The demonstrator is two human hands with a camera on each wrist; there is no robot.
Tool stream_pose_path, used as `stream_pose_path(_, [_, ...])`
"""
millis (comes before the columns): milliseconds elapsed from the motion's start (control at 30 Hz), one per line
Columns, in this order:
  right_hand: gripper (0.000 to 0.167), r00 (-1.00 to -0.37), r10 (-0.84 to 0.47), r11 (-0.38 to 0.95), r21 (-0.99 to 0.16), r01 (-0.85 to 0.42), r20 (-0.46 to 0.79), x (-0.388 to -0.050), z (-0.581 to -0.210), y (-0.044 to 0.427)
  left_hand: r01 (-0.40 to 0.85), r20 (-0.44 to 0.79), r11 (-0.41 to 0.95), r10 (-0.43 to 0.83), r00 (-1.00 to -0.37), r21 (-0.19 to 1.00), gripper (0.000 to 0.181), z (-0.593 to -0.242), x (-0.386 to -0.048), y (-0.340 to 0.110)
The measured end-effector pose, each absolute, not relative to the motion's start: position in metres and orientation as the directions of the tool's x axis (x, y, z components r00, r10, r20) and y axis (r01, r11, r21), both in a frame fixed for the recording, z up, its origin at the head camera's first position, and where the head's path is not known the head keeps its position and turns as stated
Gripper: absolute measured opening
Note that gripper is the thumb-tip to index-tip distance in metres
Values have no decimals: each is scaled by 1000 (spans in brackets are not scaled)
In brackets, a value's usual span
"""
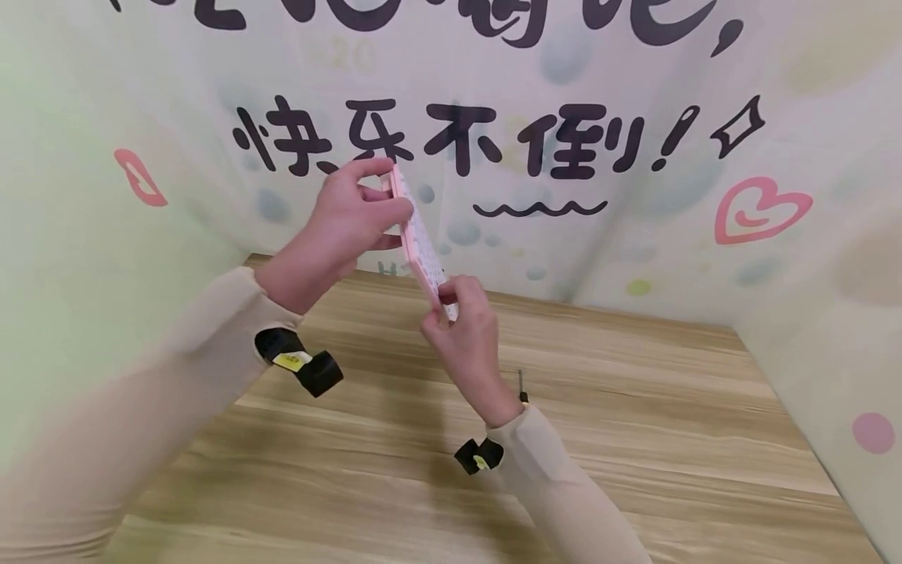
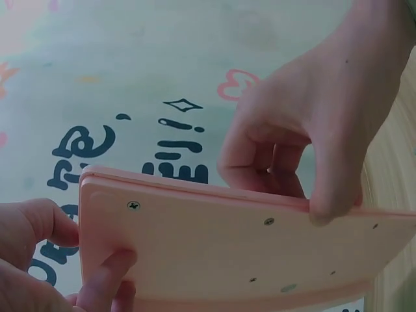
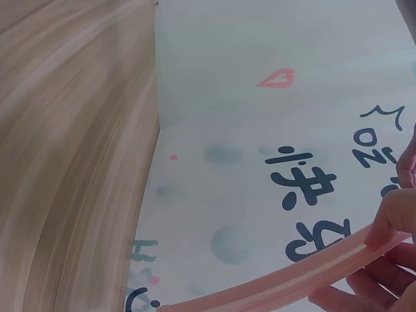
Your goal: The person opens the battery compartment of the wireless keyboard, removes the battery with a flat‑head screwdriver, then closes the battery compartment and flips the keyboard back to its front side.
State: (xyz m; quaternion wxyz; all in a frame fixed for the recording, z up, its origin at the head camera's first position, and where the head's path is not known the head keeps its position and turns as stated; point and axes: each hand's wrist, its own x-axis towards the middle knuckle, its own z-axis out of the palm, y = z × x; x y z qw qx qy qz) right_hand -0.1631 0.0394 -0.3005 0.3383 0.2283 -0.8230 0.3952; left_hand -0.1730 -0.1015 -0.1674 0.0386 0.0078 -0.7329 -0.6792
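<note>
Pink keyboard (image 1: 417, 252): lifted, surface (image 1: 634, 376) below keyboard. I log left hand (image 1: 352, 207) gripping keyboard's upper end, right hand (image 1: 467, 325) pinching lower. Screws (image 2: 134, 206) show on keyboard's underside; work remaining, cannot tell.

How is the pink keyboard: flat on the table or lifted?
Lifted and tilted: the left grip and right grip hold the keyboard above the table, its long side slanting.

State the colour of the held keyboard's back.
Light pink; the keyboard's back shows best in the left wrist view.
</note>
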Motion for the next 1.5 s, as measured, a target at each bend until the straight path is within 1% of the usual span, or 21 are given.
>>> stream_pose_path(433, [25, -696, -79, 592, -528, -609, 714, -168, -306, 47, 76, 77, 20, -50, -996, 997, 62, -176, -178, -80])
stream_pose_path(733, [23, -708, -65, 549, -567, -614, 703, -167, -307, 52, 115, 111, -63, -68, -992, 991, 61, -182, -182, -70])
stream_pose_path(967, [22, -701, -42, 502, -592, -631, 712, -169, -310, 57, 131, 119, -106, -107, -987, 986, 59, -191, -187, -62])
stream_pose_path(1067, [21, -702, -24, 484, -606, -631, 712, -170, -311, 58, 153, 140, -99, -132, -981, 983, 57, -196, -190, -58])
stream_pose_path(1333, [19, -737, 33, 423, -677, -602, 676, -173, -316, 61, 237, 208, -168, -171, -963, 957, 49, -214, -195, -47])
stream_pose_path(1500, [17, -756, 69, 373, -720, -586, 651, -175, -318, 63, 272, 244, -193, -157, -957, 943, 44, -228, -198, -45])
